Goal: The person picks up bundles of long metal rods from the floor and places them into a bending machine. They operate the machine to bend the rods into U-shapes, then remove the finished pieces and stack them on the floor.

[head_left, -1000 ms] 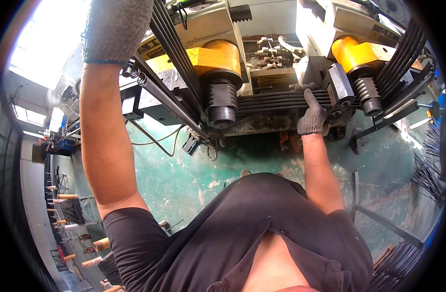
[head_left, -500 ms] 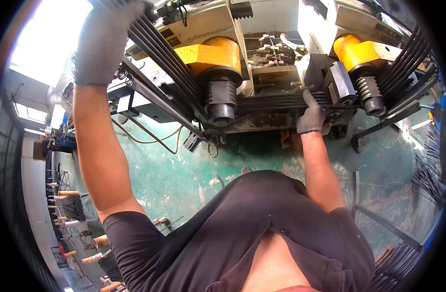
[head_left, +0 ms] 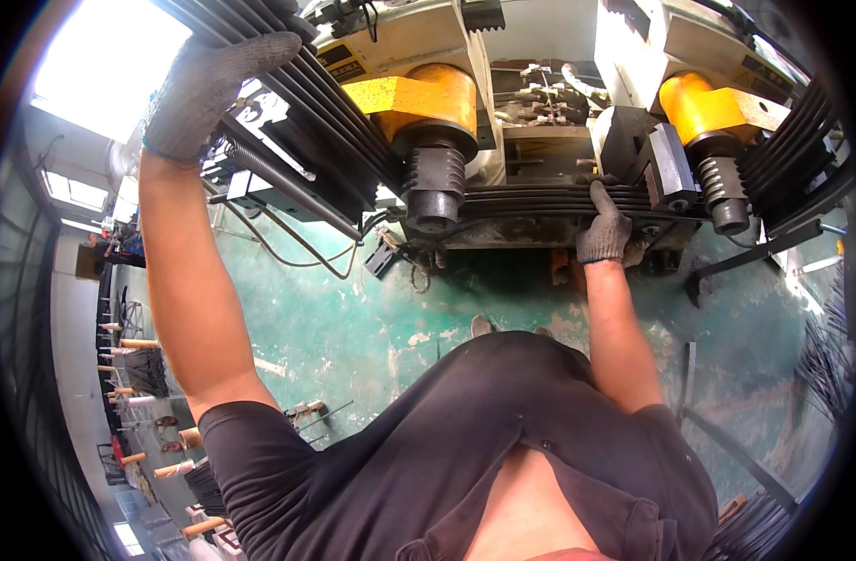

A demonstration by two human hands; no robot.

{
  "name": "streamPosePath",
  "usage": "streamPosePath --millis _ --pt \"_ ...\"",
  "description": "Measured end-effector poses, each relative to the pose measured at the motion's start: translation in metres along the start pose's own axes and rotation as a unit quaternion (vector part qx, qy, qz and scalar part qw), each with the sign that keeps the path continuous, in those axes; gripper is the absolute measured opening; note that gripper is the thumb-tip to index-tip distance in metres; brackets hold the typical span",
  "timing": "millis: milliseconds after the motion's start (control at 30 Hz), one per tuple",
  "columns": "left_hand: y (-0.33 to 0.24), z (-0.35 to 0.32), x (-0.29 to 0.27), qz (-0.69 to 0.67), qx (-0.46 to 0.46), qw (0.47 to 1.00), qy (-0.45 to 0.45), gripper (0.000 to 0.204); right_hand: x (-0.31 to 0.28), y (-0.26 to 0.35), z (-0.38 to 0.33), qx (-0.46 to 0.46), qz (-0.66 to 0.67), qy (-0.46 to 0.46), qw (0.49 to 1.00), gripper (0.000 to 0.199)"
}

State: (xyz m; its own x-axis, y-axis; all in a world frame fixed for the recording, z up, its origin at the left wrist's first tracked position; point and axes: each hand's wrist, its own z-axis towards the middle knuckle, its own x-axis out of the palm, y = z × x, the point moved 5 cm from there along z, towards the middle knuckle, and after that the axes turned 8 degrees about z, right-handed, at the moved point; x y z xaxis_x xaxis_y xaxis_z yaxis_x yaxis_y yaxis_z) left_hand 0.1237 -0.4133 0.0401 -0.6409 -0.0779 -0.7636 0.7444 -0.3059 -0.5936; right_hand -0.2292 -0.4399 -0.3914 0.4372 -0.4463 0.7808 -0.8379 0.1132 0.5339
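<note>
Several long black metal rods run side by side through a bending machine, bent upward on both sides of its rollers. In a grey knitted glove, my left hand (head_left: 203,93) is closed on the left, slanting length of the rods (head_left: 339,122), its thumb laid across them and its other fingers mostly hidden. My right hand (head_left: 604,229), gloved too, grips the level middle stretch with its thumb up on the near side. A ribbed steel roller (head_left: 435,187) under a yellow arm (head_left: 423,103) touches the rods on the left. Its twin roller (head_left: 724,192) is at the right, beside a steel clamp block (head_left: 671,168).
A coil spring (head_left: 273,178) and dark bar slant beneath the left rods. Hoses (head_left: 297,266) hang over the green floor (head_left: 353,318). More thin rods (head_left: 825,341) lie piled at the right, near a low metal frame (head_left: 736,453). Racks with wooden-ended bars (head_left: 138,393) line the left.
My left hand, blurred before, is now sharp, with its thumb across the rods. My right hand keeps its hold. The whole view has shifted slightly.
</note>
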Motion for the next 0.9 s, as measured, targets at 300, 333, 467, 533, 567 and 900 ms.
streamPosePath --millis 300,333,467,533,567,900 --pt "0.003 0.000 -0.003 0.076 0.008 0.997 -0.004 0.028 0.008 0.005 -0.006 0.046 0.017 0.013 0.999 0.024" --pt "0.001 -0.001 -0.001 0.051 0.011 0.999 -0.001 0.028 0.010 0.007 -0.009 0.055 0.015 0.010 0.998 0.023" --pt "-0.008 -0.006 0.003 0.054 0.013 0.998 -0.031 0.028 0.009 0.008 -0.011 0.075 0.011 0.012 0.997 0.021" --pt "-0.023 -0.014 0.017 0.071 -0.061 0.990 -0.107 0.030 0.004 0.007 -0.005 0.065 0.017 0.025 0.997 0.022" --pt "-0.031 -0.020 0.021 0.079 -0.101 0.981 -0.145 0.032 0.002 0.006 -0.002 0.060 0.019 0.032 0.997 0.022" --pt "-0.025 -0.014 0.006 0.085 -0.116 0.985 -0.091 0.032 0.014 0.007 -0.009 0.068 0.010 0.069 0.995 0.024"
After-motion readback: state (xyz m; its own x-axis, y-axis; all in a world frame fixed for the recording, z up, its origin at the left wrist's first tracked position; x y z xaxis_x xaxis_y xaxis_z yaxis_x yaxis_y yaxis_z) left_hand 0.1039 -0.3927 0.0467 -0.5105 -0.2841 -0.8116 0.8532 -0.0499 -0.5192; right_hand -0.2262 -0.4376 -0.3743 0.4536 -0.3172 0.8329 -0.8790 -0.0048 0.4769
